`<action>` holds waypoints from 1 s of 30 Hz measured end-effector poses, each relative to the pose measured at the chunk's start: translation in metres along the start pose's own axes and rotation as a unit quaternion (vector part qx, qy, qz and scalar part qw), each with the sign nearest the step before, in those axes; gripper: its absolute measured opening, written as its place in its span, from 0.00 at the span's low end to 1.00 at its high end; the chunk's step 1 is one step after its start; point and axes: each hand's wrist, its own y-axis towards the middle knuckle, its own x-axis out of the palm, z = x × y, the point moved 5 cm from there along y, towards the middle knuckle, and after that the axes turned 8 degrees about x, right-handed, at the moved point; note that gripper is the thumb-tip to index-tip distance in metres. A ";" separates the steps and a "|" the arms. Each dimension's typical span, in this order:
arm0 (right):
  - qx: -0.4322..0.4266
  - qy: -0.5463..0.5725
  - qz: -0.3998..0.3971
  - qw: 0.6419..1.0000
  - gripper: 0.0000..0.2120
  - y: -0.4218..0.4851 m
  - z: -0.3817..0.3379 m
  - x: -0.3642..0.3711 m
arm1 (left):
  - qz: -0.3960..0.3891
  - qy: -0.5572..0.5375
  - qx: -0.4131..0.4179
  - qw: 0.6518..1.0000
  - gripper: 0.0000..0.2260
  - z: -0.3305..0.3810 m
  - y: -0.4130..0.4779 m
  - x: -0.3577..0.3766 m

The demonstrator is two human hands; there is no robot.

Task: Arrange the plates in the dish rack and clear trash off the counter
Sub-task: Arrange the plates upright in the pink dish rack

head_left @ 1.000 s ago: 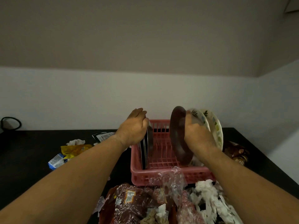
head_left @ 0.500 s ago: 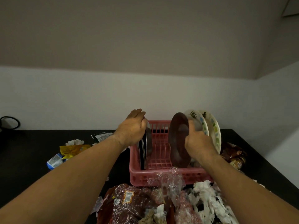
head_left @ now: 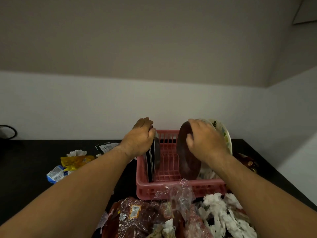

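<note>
The brown plate (head_left: 187, 160) is held upright in the right part of the pink dish rack (head_left: 171, 188). Its top rim is gripped by the curled fingers of the right hand (head_left: 205, 141). The dark plates (head_left: 151, 164) at the left end are gripped from above by the left hand (head_left: 140, 140). 2 floral plates (head_left: 225, 134) are leaned just to the right. Wrappers (head_left: 137, 215) are scattered on the near side of the black counter (head_left: 25, 162).

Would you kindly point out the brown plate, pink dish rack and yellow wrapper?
brown plate (head_left: 187, 162): head view, dark face.
pink dish rack (head_left: 147, 188): head view, front wall.
yellow wrapper (head_left: 75, 160): head view, crumpled middle.
</note>
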 end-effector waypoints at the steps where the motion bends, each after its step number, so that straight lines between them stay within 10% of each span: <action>1: -0.019 0.008 0.012 1.000 0.22 -0.001 -0.010 0.000 | 0.000 -0.004 -0.002 1.000 0.20 -0.001 0.000 0.000; 10: 0.070 0.320 -0.135 0.935 0.20 -0.027 -0.067 0.052 | 0.013 -0.035 0.006 0.999 0.19 -0.005 0.002 0.002; 30: 0.129 0.129 -0.129 0.975 0.20 0.008 -0.057 0.025 | 0.021 -0.091 -0.041 0.995 0.22 -0.014 0.006 0.005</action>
